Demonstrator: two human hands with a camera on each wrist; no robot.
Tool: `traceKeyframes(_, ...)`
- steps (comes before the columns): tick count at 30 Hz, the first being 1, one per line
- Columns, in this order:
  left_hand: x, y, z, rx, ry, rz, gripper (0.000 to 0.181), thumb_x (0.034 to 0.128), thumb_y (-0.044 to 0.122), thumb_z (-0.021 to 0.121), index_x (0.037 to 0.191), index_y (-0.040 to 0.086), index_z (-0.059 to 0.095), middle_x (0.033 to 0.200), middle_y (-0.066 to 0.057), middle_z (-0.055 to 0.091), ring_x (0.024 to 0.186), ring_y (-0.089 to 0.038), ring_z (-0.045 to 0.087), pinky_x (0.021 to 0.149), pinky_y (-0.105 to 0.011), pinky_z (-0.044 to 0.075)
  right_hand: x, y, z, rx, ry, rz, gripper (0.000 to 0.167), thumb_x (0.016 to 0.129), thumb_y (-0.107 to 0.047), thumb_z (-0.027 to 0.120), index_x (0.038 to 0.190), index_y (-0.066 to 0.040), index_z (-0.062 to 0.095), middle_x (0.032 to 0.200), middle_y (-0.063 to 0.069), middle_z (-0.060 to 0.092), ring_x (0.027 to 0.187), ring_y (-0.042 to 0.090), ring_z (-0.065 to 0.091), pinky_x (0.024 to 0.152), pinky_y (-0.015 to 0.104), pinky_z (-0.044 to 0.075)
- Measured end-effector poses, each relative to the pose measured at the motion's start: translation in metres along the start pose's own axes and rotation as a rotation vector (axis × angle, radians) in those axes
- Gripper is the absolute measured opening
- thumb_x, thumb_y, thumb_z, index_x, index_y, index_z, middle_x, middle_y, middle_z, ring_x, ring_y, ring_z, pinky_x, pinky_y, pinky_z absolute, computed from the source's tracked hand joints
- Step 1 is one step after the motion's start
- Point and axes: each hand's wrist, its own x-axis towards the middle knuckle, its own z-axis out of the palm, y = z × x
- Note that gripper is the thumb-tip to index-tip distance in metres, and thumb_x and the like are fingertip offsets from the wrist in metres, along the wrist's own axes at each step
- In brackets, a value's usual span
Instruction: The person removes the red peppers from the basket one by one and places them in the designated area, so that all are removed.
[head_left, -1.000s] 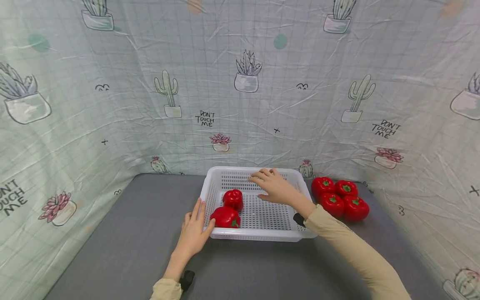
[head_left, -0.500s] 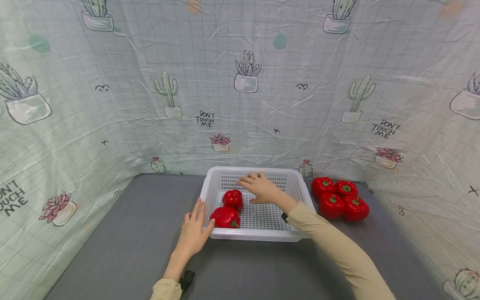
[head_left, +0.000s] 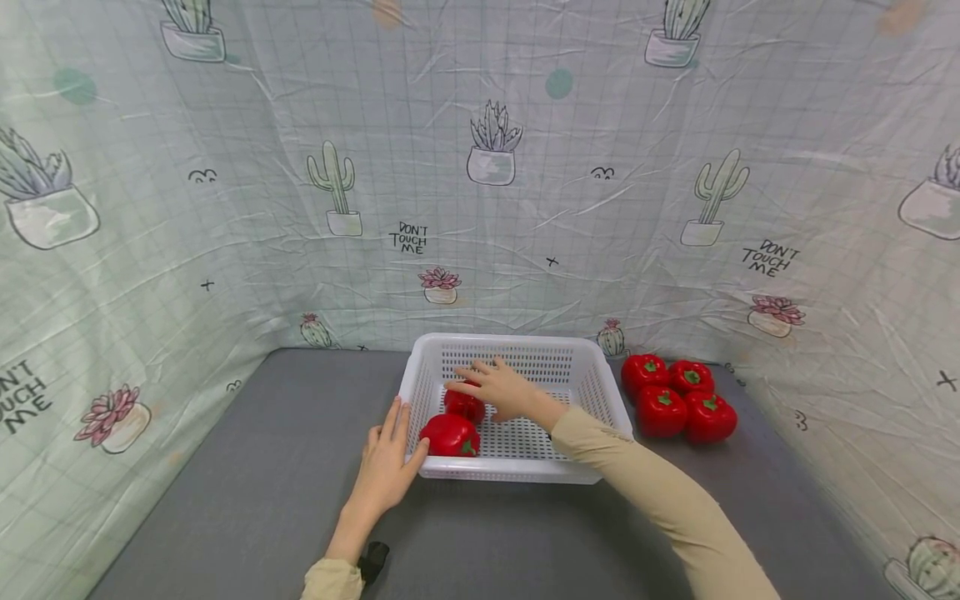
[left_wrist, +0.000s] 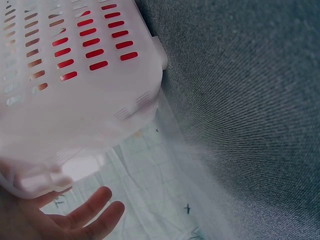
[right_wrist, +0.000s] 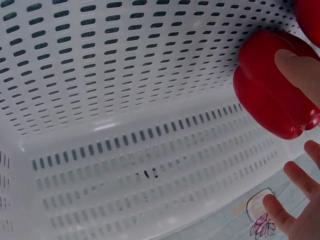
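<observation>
Head view: the right hand (head_left: 501,390), fingers apart, spans the rear pepper (head_left: 462,408) of 2 in the basket (head_left: 517,468), so I'd set thumb opposite fingers before squeezing and let the left hand (head_left: 386,463), straight-fingered at the basket's left edge, brace it.

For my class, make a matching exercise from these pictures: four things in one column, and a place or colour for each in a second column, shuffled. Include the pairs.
Column one
1. Left hand
2. Right hand
3. Group of four peppers
4. Table

Column two
A. To the right of the basket, outside it
B. Grey
C. At the basket's left side
D. Over the rear pepper inside the basket

Right pairs: 1-C, 2-D, 3-A, 4-B
</observation>
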Motion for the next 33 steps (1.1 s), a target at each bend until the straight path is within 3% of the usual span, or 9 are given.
traceKeyframes(6, 0.0, 0.0, 0.0, -0.002, -0.012, -0.013, 0.066, 0.0854, 0.035, 0.051, 0.138, 0.001, 0.029, 0.147, -0.016, 0.023, 0.108, -0.037, 0.04, 0.085, -0.055, 0.038, 0.001, -0.003, 0.004, -0.069, -0.001, -0.032, 0.094, 0.062, -0.043, 0.076, 0.14, -0.033, 0.024, 0.145, -0.002, 0.03, 0.125, 0.021, 0.037, 0.096, 0.045, 0.038)
traceKeyframes(14, -0.001, 0.0, 0.001, -0.003, -0.001, -0.009, 0.066, 0.0849, 0.035, 0.052, 0.138, 0.001, 0.03, 0.146, -0.016, 0.023, 0.107, -0.037, 0.04, 0.085, -0.055, 0.037, 0.001, -0.006, 0.002, -0.086, -0.021, -0.014, 0.086, 0.064, -0.043, 0.074, 0.137, -0.026, 0.03, 0.144, -0.003, 0.032, 0.126, 0.02, 0.037, 0.097, 0.042, 0.039)
traceKeyframes(26, 0.0, 0.0, 0.002, -0.001, -0.008, -0.015, 0.067, 0.0851, 0.035, 0.051, 0.138, 0.002, 0.029, 0.147, -0.015, 0.022, 0.108, -0.037, 0.04, 0.084, -0.056, 0.038, 0.004, -0.01, 0.018, -0.192, 0.077, -0.067, 0.063, 0.071, -0.05, 0.066, 0.121, -0.024, 0.038, 0.126, -0.002, 0.047, 0.113, 0.018, 0.042, 0.089, 0.034, 0.044)
traceKeyframes(33, 0.0, 0.0, 0.001, -0.006, -0.004, -0.012, 0.066, 0.0852, 0.035, 0.052, 0.138, 0.001, 0.029, 0.147, -0.016, 0.022, 0.107, -0.037, 0.04, 0.084, -0.055, 0.038, 0.004, -0.011, 0.019, -0.224, 0.063, -0.06, 0.067, 0.069, -0.048, 0.069, 0.123, -0.023, 0.038, 0.127, 0.0, 0.046, 0.114, 0.019, 0.042, 0.091, 0.034, 0.043)
